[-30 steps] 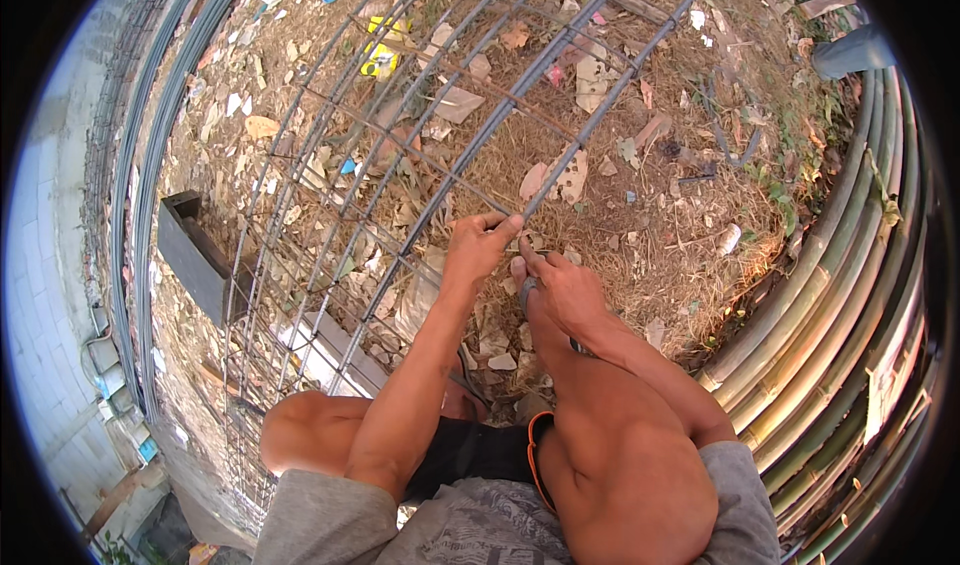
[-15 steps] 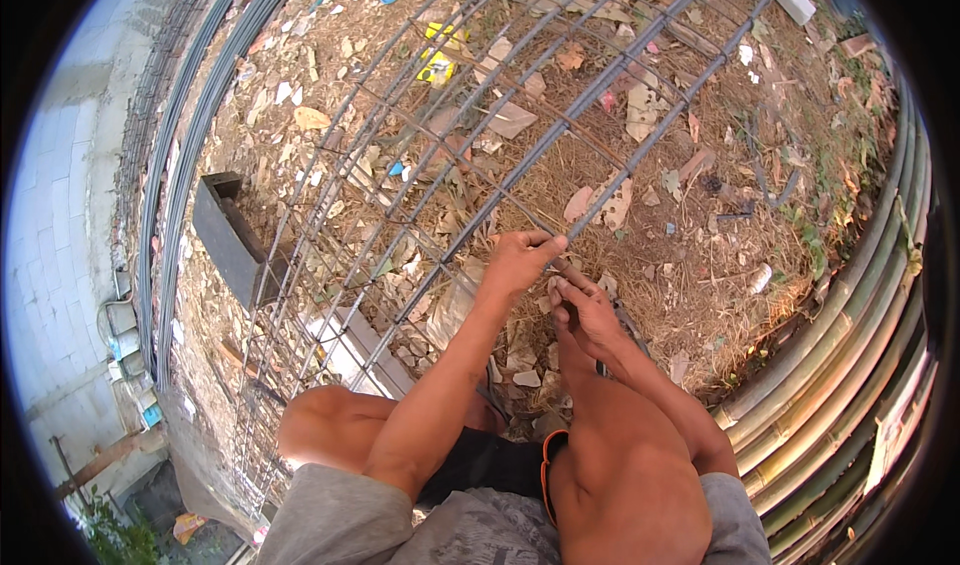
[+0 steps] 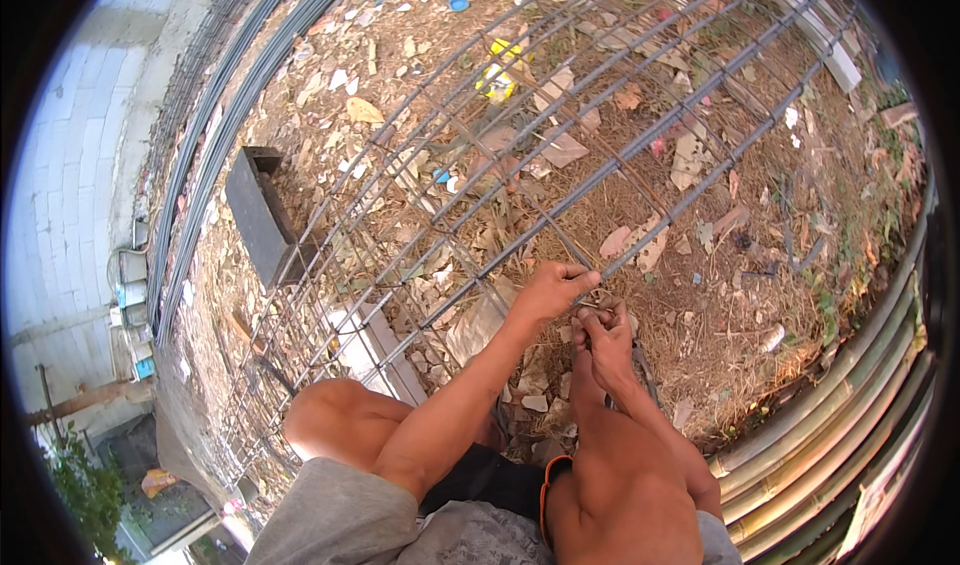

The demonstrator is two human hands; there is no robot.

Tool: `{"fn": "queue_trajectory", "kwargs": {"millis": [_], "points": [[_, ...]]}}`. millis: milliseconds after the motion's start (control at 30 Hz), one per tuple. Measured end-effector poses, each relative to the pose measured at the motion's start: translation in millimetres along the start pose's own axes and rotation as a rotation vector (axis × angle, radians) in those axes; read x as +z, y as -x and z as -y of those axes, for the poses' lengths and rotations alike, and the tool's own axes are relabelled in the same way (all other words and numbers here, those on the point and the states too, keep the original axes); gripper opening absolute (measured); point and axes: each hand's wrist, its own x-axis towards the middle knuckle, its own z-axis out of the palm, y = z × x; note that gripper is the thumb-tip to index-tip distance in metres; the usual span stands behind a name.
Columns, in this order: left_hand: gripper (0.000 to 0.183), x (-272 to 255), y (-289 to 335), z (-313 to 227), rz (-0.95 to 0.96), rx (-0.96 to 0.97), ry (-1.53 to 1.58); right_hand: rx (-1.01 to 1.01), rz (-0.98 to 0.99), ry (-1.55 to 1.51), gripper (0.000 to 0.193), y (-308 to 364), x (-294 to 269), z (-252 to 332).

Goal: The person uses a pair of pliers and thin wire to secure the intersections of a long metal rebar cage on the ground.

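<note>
A long cage of grey steel reinforcing bars (image 3: 520, 253) runs diagonally across the ground before me, joined by thin rusty cross ties. My left hand (image 3: 552, 291) is closed around the near end of a bar, thumb and forefinger pressed against it. Just below and to the right, my right hand (image 3: 608, 345) is in a pinch close to the bar's end. Something small and thin shows at its fingertips, too small to name. The two hands are close together above my right foot, which is partly hidden by the right hand and leg.
Bamboo poles (image 3: 800, 420) lie stacked at the right. A black open box form (image 3: 262, 227) and a white block (image 3: 378, 350) lie beside and under the cage at left. Rebar bundles (image 3: 232, 100) run along the block wall (image 3: 75, 195). Dry leaves and rubble cover the ground.
The view has shifted, so the scene sits further right. My right hand's fingers have drawn from outstretched into a pinch. My left hand keeps its hold at the bar end.
</note>
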Motion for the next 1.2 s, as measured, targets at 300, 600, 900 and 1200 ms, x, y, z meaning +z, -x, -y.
{"fn": "queue_trajectory", "kwargs": {"millis": [300,600,900,1200], "points": [[0.036,-19.8,-7.3,25.1,0.075,0.004,-0.050,0.139,0.066,0.017,0.025,-17.0,2.2,25.5],[0.034,-23.6,-13.4,11.8,-0.031,0.136,-0.311,0.151,0.126,0.370,0.027,10.2,3.2,13.9],[0.037,-18.0,-9.7,10.8,-0.007,0.114,-0.260,0.175,0.158,0.168,0.026,-16.1,-14.1,10.2],[0.029,-33.9,-4.1,-13.1,-0.118,0.227,-0.544,-0.133,-0.197,0.821,0.030,44.8,-91.4,8.3]]}}
